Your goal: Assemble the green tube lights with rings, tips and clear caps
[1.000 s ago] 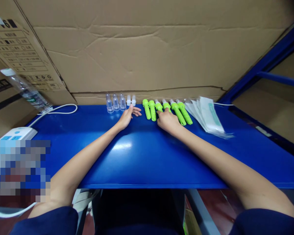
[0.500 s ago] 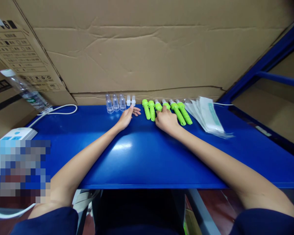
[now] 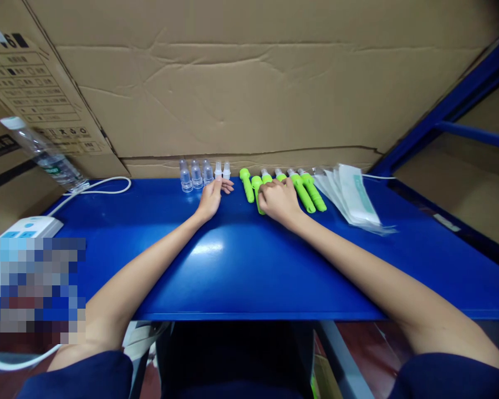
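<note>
On the blue table (image 3: 216, 266), several lime-green handle-like tubes (image 3: 303, 194) lie in a row; some carry clear tips at the far end. My right hand (image 3: 280, 202) has its fingers curled round the second tube from the left (image 3: 256, 184), covering its lower part and parts of its neighbours. Left of that, the leftmost green tube (image 3: 247, 185) lies untouched. My left hand (image 3: 210, 200) is open, fingers apart, just in front of two small white translucent caps (image 3: 227, 170). Beside these caps stand three clear plastic cups (image 3: 197, 176).
Flat packets in clear film (image 3: 353, 194) lie at the right. A tilted water bottle (image 3: 52, 160), a white cable (image 3: 108, 180) and a power strip (image 3: 37, 226) are at the left. Cardboard (image 3: 249, 100) closes off the back; a blue frame (image 3: 444, 105) borders the right.
My right hand has shifted slightly left, and the second green tube has come toward me. My left hand has moved a little left, to in front of the white caps.
</note>
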`<act>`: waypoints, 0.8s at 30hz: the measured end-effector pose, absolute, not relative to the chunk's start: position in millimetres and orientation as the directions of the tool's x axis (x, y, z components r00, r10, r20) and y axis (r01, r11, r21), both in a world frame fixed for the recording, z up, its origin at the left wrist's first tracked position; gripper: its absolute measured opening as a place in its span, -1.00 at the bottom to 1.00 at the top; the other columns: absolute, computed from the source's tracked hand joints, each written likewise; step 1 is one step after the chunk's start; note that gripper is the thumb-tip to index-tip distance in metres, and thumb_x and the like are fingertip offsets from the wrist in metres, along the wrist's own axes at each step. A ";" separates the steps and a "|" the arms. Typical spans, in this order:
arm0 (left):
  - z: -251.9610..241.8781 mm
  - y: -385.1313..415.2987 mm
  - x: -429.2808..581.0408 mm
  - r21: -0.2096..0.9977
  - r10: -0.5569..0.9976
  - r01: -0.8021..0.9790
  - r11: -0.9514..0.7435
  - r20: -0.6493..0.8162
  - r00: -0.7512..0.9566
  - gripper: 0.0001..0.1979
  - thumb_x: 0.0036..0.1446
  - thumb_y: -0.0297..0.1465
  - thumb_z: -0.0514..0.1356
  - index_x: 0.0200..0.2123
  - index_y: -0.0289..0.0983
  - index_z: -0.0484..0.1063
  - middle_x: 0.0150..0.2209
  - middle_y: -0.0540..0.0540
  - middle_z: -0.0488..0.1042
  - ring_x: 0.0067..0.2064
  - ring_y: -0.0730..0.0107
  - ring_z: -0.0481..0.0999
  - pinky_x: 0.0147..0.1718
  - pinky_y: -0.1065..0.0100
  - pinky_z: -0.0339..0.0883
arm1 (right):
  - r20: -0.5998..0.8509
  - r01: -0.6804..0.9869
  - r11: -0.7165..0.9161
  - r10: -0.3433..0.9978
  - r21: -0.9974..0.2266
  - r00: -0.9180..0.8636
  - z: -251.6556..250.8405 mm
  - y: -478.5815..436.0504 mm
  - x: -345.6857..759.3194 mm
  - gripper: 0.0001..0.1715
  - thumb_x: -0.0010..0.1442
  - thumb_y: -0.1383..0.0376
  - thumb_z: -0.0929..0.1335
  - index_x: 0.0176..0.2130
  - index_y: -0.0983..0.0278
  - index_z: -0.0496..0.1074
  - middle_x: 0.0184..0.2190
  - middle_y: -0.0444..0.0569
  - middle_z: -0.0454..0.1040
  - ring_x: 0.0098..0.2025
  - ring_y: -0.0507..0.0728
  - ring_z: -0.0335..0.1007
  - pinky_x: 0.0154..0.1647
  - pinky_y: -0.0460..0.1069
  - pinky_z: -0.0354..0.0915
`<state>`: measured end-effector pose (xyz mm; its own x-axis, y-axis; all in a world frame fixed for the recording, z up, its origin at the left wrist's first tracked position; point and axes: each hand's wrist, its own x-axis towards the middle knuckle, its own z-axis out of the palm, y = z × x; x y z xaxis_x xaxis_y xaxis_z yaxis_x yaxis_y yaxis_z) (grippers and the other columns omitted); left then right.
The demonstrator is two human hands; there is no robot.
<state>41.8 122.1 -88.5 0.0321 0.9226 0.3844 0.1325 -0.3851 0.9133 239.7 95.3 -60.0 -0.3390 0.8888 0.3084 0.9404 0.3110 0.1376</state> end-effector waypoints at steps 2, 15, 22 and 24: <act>-88.1 121.6 41.3 0.910 0.919 0.135 -0.393 0.394 0.023 -0.31 0.38 0.09 -0.18 -0.33 -0.31 0.49 -0.32 -0.19 0.59 -0.30 0.37 0.53 -0.18 0.30 0.37 | 0.328 0.947 0.299 0.888 0.118 -0.322 -65.1 96.6 240.4 -0.51 0.36 0.34 0.11 0.03 0.47 0.47 -0.03 0.30 0.51 0.05 0.39 0.32 0.07 0.20 0.03; -88.0 121.7 41.8 0.911 0.920 0.135 -0.390 0.391 0.019 -0.29 0.36 0.12 -0.18 -0.35 -0.30 0.50 -0.35 -0.17 0.59 -0.31 0.37 0.53 -0.19 0.30 0.38 | 0.303 0.965 0.259 0.917 0.040 -0.259 -68.1 103.8 243.6 -0.54 0.37 0.30 0.06 -0.02 0.47 0.38 -0.07 0.34 0.48 0.00 0.40 0.34 0.06 0.21 0.03; -89.7 122.5 41.1 0.905 0.915 0.137 -0.403 0.403 0.026 -0.32 0.38 0.08 -0.18 -0.35 -0.29 0.50 -0.35 -0.17 0.58 -0.29 0.35 0.53 -0.17 0.29 0.38 | 0.266 0.948 0.317 0.916 -0.026 -0.299 -73.4 110.3 247.4 -0.47 0.31 0.33 0.12 0.17 0.53 0.27 0.11 0.41 0.40 0.15 0.43 0.27 0.07 0.24 0.10; -89.4 122.5 41.2 0.906 0.918 0.147 -0.396 0.397 0.025 -0.34 0.38 0.07 -0.15 -0.35 -0.29 0.50 -0.35 -0.16 0.58 -0.29 0.35 0.53 -0.18 0.29 0.37 | 0.229 0.940 0.340 0.918 -0.039 -0.323 -74.5 112.3 248.7 -0.40 0.31 0.31 0.13 0.25 0.53 0.21 0.18 0.39 0.36 0.20 0.43 0.23 0.09 0.25 0.09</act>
